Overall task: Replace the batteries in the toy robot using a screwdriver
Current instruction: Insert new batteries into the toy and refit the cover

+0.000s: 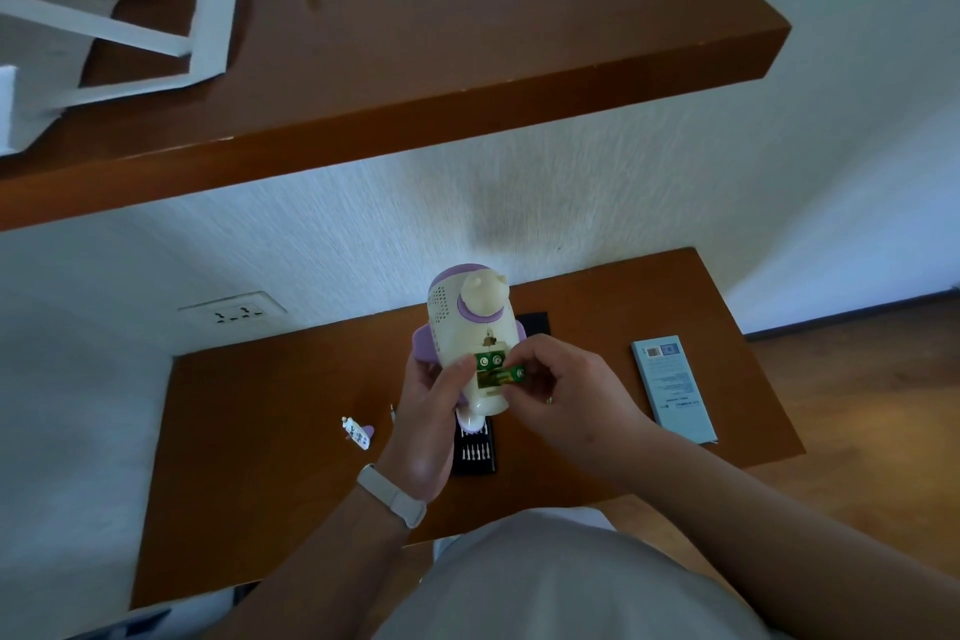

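Note:
A cream and purple toy robot (460,322) is held above the low wooden table (270,431), its open battery bay facing me. Two green batteries (490,360) sit side by side in the bay. My left hand (426,411) grips the robot from the left, thumb near the bay. My right hand (561,390) pinches a third green battery (506,374), which lies crosswise over the bay. A black tray of screwdriver bits (475,450) lies on the table under the robot, partly hidden by my hands.
A small white and purple piece (357,431) lies left of the bit tray. A light blue box (672,387) lies on the table's right side. A wooden shelf (415,68) with paper scraps hangs overhead. A wall socket (234,311) sits at the left.

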Demonstrator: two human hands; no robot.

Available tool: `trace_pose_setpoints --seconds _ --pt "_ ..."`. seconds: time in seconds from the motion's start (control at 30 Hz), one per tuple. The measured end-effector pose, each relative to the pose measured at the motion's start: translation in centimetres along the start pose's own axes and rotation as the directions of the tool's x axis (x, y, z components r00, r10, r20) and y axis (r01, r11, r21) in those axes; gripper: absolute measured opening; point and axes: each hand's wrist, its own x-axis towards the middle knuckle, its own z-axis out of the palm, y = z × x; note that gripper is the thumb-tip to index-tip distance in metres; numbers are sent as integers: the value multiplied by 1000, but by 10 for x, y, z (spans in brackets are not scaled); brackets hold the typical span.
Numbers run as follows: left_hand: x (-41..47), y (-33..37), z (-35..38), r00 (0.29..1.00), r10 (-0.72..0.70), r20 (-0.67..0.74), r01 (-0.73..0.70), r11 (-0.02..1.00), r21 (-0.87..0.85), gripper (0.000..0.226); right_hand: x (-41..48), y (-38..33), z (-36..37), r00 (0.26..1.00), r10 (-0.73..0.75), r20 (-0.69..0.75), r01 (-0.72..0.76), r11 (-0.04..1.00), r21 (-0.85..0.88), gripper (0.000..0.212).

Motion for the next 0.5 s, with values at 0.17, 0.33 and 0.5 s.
trace_pose_setpoints --seconds 0.17,0.33,0.5 --pt "0 -1 -1 1000 1 -4 -1 999 35 45 0 9 2 1000 14 19 -15 999 43 19" --pt "2 -7 -3 999 -30 -19 32 997 65 53 0 24 7 999 24 28 -27 995 95 13" --pt "3 -9 -3 998 -49 -46 53 995 88 59 -3 47 5 998 64 6 -64 979 192 13"
